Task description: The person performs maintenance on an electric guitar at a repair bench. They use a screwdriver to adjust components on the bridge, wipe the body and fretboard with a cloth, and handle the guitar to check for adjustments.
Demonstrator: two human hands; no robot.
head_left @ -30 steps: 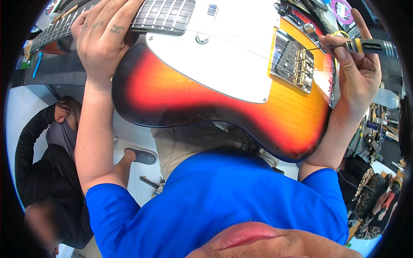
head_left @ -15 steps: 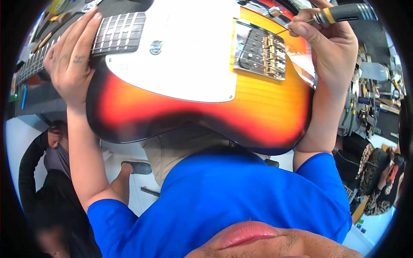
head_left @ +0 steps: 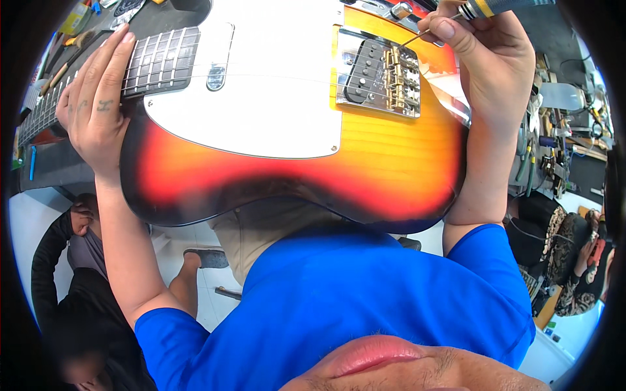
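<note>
A sunburst electric guitar [head_left: 287,179] with a white pickguard [head_left: 261,120] lies face up in front of me, its near edge by my lap. My left hand [head_left: 94,98] is round the guitar's neck [head_left: 162,62], with long fingers lying over the strings and the thumb hidden. Above the bridge [head_left: 415,111], my right hand [head_left: 499,75] pinches a thin-shafted screwdriver [head_left: 505,6] with a grey and yellow handle. Its tip reaches the far end of the brass saddles [head_left: 394,78]; whether it sits in a screw is too small to tell.
The dark workbench [head_left: 62,163] continues under the neck, with a brush [head_left: 77,40] and a blue stick [head_left: 32,163]. Pliers and other tools [head_left: 531,159] crowd the right side near a clear plastic container [head_left: 562,96]. A person in black [head_left: 98,300] sits at the left.
The guitar and both hands appear slightly farther left in view. The screwdriver is still in my right hand, and its tip is now closer to the saddles.
</note>
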